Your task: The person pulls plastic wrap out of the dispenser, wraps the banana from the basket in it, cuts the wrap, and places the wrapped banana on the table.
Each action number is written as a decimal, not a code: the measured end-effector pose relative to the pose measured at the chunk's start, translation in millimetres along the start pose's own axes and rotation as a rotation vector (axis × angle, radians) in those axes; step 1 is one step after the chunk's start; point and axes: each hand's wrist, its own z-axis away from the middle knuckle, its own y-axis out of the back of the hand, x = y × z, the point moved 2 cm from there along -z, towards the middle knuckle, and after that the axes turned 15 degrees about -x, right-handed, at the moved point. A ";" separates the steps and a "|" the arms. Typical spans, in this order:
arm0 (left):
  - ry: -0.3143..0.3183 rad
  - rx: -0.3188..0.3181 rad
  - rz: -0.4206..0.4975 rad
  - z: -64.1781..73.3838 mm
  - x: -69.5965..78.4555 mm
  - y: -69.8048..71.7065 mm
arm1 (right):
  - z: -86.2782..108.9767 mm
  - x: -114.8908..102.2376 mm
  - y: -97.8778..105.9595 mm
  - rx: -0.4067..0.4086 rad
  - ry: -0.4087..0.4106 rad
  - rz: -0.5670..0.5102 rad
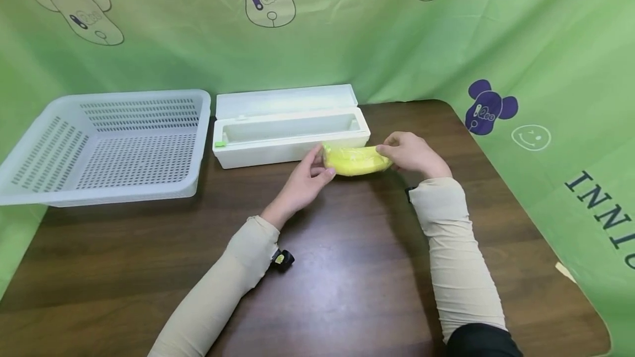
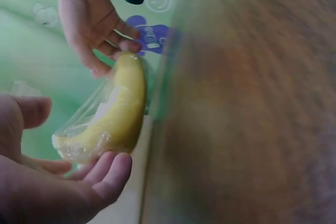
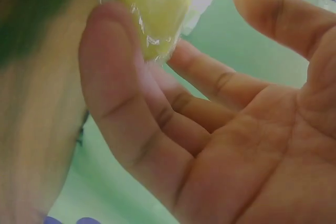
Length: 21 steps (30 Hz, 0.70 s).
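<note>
A yellow banana wrapped in shiny clear film is held between both hands, just in front of a long white box. My left hand holds its left end. In the left wrist view, curled fingertips rest against the underside of the banana, with the thumb standing apart. My right hand grips the other end. Close up in the right wrist view, that hand's fingers touch the wrapped tip, while the thumb is spread away. Part of the right end is hidden by the fingers.
Behind the banana, the long white box stands with its lid raised and a small green piece at its left corner. A pale perforated basket sits on the left of the brown table. A green printed curtain hangs behind.
</note>
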 end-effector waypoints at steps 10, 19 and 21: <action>0.019 -0.099 0.055 0.5 -8.0 -5.2 | -6.3 7.5 -1.2 -0.014 -0.027 0.059; 0.020 -0.203 0.090 -0.8 -13.3 -9.9 | -3.9 12.0 1.2 0.001 -0.071 0.097; 0.025 -0.211 0.099 -1.1 -13.5 -10.3 | -3.0 13.2 1.4 0.002 -0.079 0.095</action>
